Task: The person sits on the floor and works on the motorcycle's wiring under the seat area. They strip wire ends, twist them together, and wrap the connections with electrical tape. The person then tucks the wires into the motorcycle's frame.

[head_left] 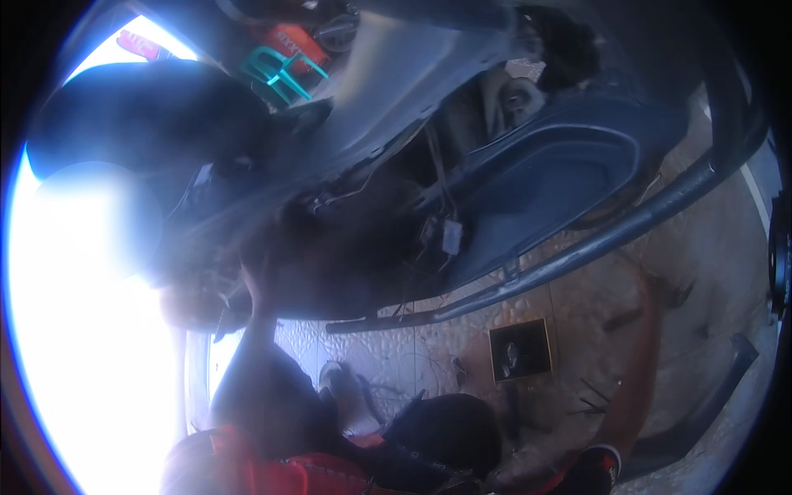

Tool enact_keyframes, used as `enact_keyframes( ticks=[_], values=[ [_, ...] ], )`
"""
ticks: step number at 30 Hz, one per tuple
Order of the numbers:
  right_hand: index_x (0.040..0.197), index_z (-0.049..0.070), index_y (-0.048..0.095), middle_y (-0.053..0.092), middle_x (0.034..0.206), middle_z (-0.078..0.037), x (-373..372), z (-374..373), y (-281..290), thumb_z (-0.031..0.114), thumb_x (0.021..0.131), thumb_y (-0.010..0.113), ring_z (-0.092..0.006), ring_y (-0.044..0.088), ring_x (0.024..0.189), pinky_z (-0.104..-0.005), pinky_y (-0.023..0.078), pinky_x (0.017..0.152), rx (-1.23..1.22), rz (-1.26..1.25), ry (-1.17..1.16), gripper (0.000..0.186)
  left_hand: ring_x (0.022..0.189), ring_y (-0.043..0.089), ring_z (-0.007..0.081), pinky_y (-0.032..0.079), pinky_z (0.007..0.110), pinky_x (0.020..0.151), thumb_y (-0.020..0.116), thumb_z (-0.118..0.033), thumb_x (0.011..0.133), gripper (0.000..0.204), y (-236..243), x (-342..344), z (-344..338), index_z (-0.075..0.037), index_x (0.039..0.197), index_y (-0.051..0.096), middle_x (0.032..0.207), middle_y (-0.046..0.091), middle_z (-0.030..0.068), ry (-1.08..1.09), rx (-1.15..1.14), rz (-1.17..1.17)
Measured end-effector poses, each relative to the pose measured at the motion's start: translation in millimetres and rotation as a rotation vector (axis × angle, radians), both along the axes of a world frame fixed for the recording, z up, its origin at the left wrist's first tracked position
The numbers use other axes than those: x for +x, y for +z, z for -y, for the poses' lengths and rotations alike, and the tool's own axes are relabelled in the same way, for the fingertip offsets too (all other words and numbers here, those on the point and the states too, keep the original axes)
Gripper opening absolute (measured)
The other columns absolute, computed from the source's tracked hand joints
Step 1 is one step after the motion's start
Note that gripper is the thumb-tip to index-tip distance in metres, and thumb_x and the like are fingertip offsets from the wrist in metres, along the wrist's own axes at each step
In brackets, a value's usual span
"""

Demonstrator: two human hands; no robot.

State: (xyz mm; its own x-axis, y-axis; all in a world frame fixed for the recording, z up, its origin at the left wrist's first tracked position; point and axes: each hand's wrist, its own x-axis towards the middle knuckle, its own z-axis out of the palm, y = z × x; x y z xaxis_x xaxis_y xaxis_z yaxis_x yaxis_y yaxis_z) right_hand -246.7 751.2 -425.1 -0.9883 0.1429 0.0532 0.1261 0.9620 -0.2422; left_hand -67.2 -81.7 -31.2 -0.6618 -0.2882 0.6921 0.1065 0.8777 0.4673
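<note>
A partly stripped scooter (536, 177) with dark body panels fills the upper middle. My left hand (257, 268) reaches up to its shaded lower body, and the fingers are lost in glare and shadow. Loose wires hang from the opening in the frame, with a small pale connector (451, 237) among them. To the right, my right hand (653, 287) is stretched out low over the tiled floor, beside a dark tool-like object (681, 294). Motion blur hides its fingers, so I cannot make out whether it holds anything.
A metal rail (569, 257) runs along the scooter's near side. On the floor lie a dark square tray (520, 351) with small parts in it and a long dark curved piece (726, 379). A green plastic chair (280, 76) stands at the back. Strong glare covers the left.
</note>
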Motion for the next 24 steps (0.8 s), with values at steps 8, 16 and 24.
enact_keyframes(
  ticks=[8,16,24],
  values=[
    [0.133,0.002,0.055,0.061,0.131,-0.020,178,25,113,0.034,0.102,0.060,-0.0331,0.063,0.118,-0.0470,0.049,0.105,-0.790,-0.563,-0.181,0.045,0.117,0.057,0.0401,0.045,0.048,0.101,0.068,-0.043,0.092,0.059,-11,-1,-4,-0.003,0.131,0.050,0.125,0.059,0.0211,0.117,0.101,0.120],
    [0.130,0.006,0.058,0.068,0.116,-0.012,336,236,198,0.038,0.104,0.057,-0.0310,0.066,0.106,-0.0494,0.054,0.094,-2.146,-0.128,-0.266,0.041,0.112,0.059,0.0396,0.048,0.048,0.096,0.071,-0.033,0.088,0.047,5,5,-16,-0.003,0.118,0.053,0.118,0.060,0.0202,0.077,0.068,0.136],
    [0.144,0.003,0.046,0.067,0.110,-0.012,331,361,345,0.018,0.098,0.068,-0.0208,0.065,0.100,-0.0411,0.053,0.093,-1.628,-0.264,-0.147,0.053,0.106,0.060,0.0404,0.049,0.048,0.092,0.076,-0.026,0.083,0.043,23,17,-23,-0.001,0.113,0.059,0.109,0.063,0.0221,0.035,0.277,0.086]
  ],
)
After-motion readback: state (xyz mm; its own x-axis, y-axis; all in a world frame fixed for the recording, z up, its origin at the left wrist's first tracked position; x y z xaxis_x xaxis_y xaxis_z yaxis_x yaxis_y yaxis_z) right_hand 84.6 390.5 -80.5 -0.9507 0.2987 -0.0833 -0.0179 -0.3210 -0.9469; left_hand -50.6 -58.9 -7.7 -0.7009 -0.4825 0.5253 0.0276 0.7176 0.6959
